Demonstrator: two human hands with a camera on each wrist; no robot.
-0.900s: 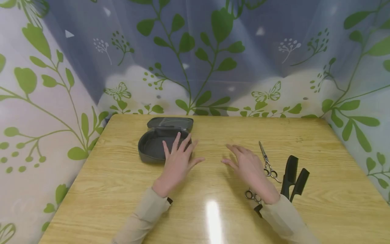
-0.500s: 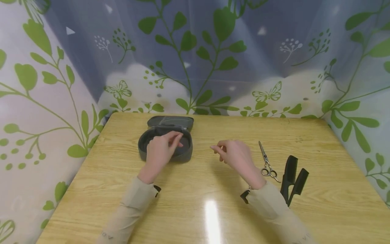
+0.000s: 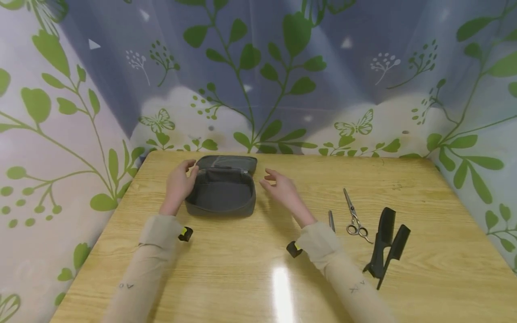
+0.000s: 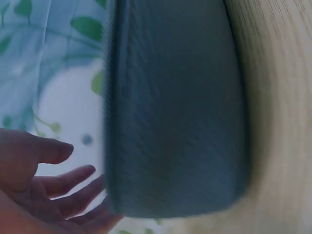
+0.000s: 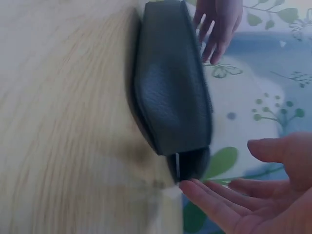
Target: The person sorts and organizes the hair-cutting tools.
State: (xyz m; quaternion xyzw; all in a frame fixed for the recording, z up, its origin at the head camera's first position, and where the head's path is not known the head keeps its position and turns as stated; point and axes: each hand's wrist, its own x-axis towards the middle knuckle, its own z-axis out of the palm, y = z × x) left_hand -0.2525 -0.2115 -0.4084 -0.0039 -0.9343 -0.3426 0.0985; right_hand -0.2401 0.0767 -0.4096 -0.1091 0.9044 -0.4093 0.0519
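Loosely bent, a left hand (image 3: 180, 181) and a right hand (image 3: 280, 187) flank an open case (image 3: 199, 211) on a wood-grain surface (image 3: 226, 264), seen from the head. The left hand is at one end of the case; the right hand stands just beside the other end, holding nothing. Beyond both, the lid (image 3: 238, 162) lies back. Off to the right hand's right are scissors (image 3: 352, 208), a big comb (image 3: 387, 224) and a small comb (image 3: 400, 242); a metal tip (image 3: 331, 220) shows beside the right sleeve (image 3: 321, 242).

At the left wrist, the left hand's thumb and fingers are parted and empty beside the case; contact cannot be told.

At the right wrist, the right hand reaches with fingers extended, thumb apart, grasping nothing. The left hand shows at the case's far end.
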